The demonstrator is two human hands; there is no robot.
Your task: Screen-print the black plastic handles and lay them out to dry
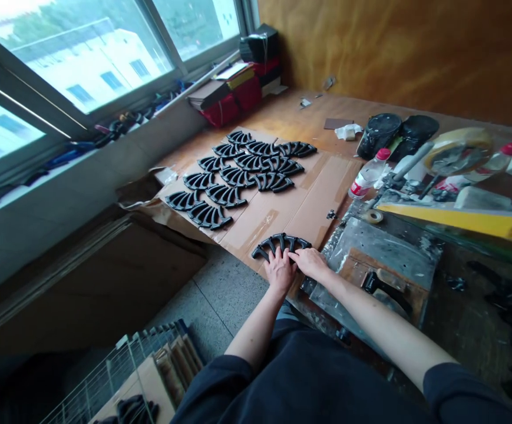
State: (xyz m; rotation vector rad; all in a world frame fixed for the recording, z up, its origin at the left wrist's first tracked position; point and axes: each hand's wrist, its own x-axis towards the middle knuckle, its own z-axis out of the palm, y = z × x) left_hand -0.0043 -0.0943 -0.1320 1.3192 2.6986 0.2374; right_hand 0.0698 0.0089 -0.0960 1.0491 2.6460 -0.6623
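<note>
Resting L hand (280,271), fingers slightly spread, on fan of glossy black handle-like pcs (281,239), under & just ahead of both hands on tan cardboard sheet (297,206). Holding R hand (311,262) at fan's near edge, can't tell if pinching. Can see rows of similar black fans (225,195) farther ahead-left of L hand

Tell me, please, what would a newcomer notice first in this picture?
The fan-shaped groups of black pieces on the cardboard would probably draw the eye first. Nearer the person, the left hand and right hand touch a separate arc of black pieces by the cardboard's near edge. At the cardboard's right side, a red-capped bottle stands out.
</note>
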